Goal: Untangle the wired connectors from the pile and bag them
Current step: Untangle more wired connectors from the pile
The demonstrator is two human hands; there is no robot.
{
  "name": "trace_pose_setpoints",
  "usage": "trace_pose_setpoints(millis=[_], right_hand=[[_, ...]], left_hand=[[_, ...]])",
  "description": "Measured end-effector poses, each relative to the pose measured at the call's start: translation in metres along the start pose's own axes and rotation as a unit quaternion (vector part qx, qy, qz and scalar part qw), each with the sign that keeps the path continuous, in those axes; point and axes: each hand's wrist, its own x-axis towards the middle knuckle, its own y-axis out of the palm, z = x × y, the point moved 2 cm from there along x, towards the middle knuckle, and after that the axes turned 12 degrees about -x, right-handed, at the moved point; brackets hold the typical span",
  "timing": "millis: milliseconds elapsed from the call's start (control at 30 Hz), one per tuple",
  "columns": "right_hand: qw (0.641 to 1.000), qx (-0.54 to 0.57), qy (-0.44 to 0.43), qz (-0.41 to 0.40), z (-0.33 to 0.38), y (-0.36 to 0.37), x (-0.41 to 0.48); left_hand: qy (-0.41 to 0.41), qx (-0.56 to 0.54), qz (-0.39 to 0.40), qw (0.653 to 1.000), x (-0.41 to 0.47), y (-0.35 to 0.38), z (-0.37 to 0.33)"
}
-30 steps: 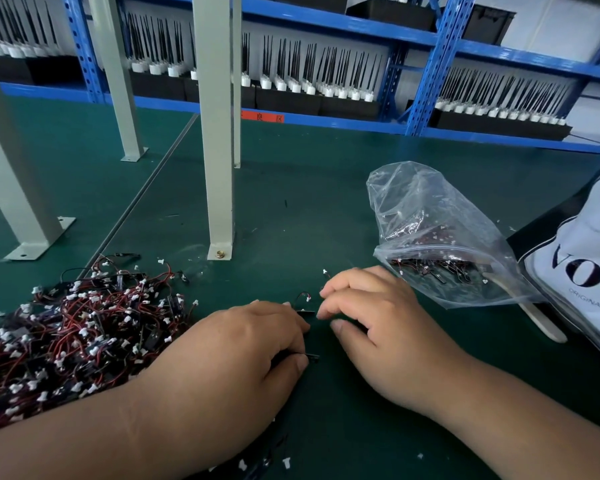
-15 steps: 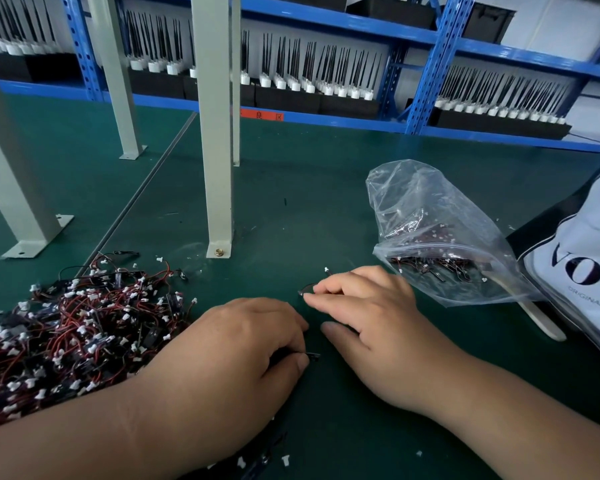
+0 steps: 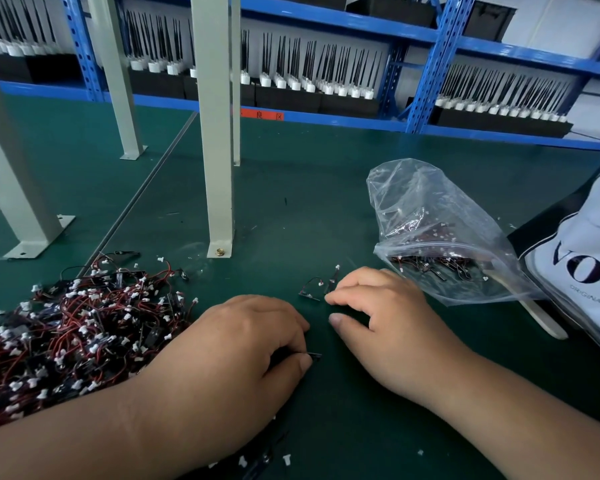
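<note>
Green desk (image 3: 291,202): your left hand (image 3: 236,348) pinches a black connector (image 3: 314,355) beside the left-edge pile (image 3: 66,334). Your right hand (image 3: 388,323) touches loose connectors (image 3: 312,289), grip unclear. The bag (image 3: 440,237) and post (image 3: 215,150) stand beyond.

I see a grey post (image 3: 215,133) at twelve o'clock on the green mat (image 3: 309,188), with blue shelving (image 3: 434,64) holding black antennas (image 3: 343,67) beyond. A white printed bag (image 3: 589,230) lies at three o'clock, a wooden stick (image 3: 544,319) beside it.
</note>
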Motion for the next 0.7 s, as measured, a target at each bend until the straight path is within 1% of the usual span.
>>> trace_pose_setpoints(millis=[233,467,700], right_hand=[[0.998,-0.019,-0.046,0.043,0.0035,0.0003,-0.0011],[0.999,-0.008,-0.029,0.011,0.0009,-0.0002,-0.0022],[0.999,-0.008,-0.038,0.026,0.0027,-0.0007,-0.0015]], left_hand=[[0.003,-0.009,0.003,1.000,-0.0002,-0.0001,-0.0007],[0.004,-0.007,-0.005,1.000,-0.0002,0.0006,-0.0007],[0.001,-0.004,-0.004,1.000,0.0001,0.0003,0.0003]])
